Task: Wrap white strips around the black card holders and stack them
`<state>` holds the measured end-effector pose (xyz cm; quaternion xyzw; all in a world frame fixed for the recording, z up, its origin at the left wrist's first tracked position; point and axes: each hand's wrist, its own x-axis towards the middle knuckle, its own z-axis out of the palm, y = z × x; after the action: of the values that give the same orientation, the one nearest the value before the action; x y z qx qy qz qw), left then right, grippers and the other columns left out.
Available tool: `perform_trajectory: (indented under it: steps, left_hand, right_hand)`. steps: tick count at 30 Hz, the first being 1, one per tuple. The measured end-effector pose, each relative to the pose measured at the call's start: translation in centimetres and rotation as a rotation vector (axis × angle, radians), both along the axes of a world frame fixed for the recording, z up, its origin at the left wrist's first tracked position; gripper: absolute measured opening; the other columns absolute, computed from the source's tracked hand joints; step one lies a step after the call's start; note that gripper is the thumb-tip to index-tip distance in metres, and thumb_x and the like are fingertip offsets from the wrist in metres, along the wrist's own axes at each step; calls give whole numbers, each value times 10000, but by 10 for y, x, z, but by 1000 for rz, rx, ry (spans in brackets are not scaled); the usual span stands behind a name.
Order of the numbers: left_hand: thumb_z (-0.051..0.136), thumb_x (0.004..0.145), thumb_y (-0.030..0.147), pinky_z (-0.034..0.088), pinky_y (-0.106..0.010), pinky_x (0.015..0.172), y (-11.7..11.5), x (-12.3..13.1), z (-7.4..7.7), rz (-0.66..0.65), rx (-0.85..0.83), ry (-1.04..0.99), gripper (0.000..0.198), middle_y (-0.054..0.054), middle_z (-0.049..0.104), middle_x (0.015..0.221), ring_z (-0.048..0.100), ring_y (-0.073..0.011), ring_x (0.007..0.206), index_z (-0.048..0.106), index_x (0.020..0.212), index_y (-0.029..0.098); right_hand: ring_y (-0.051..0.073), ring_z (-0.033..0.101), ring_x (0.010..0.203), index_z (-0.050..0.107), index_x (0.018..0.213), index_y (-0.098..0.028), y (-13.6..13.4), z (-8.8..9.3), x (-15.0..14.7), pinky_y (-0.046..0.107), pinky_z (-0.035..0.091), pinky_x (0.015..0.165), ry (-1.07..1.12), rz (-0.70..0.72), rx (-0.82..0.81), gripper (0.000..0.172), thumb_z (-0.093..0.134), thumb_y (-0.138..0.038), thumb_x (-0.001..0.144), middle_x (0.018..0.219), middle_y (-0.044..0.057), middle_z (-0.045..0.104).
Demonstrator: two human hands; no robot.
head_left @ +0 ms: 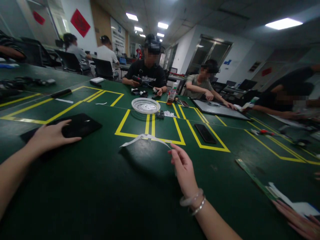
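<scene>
My right hand [183, 166] pinches one end of a thin white strip [147, 136] between thumb and fingertips. The strip arches above the green tabletop and casts a shadow on it; whether it is paper or tape I cannot tell. Two bracelets circle that wrist. At the left, my left hand [53, 136] lies with thumb and fingers apart on a flat, dark, rectangular object [86, 125], which looks like a tablet or a folder. Part of this object is hidden under the hand.
A white round plastic grille [145, 106] sits mid-table beyond the strip. A black phone [205, 133] lies inside yellow tape [215, 148] on the table. A long green circuit board [252, 175] is at right, near another person's hand [297, 218]. Across the table a person holds a power drill [141, 81].
</scene>
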<state>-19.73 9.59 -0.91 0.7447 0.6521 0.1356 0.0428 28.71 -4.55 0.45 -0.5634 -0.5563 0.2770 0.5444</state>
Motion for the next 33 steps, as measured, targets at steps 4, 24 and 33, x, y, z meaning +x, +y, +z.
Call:
perform_trajectory:
  steps: [4,24,33]
  left_hand:
    - [670,801,593,179,-621,1133,-31,90,13,-298,24,65,895,-193,494,1407,456,-376,1294,365,1499,123]
    - [688,906,370,447,-405,1004,-119,194,12,-1100,540,-2,407,-85,631,1244,600,-254,1103,585,1262,199]
    - [757,838,369,470,-352,810,-109,198,4,-1046,276,93,285,-40,672,1048,623,-219,895,640,1038,202]
  right_hand:
    - [143,546,676,626,1235,-211,8,-2,6,288,489,622,256,-120,-5,482,614,-533,877,943,36,652]
    - [220,595,1097,553,1356,-294,-11,3,-9,398,477,914,-473,287,222,360,495,-307,1001,1243,72,646]
    - [279,533,1189,664,1164,-336,-27,8,-27,489,412,999,-1110,528,94,239,626,-329,928,1296,36,625]
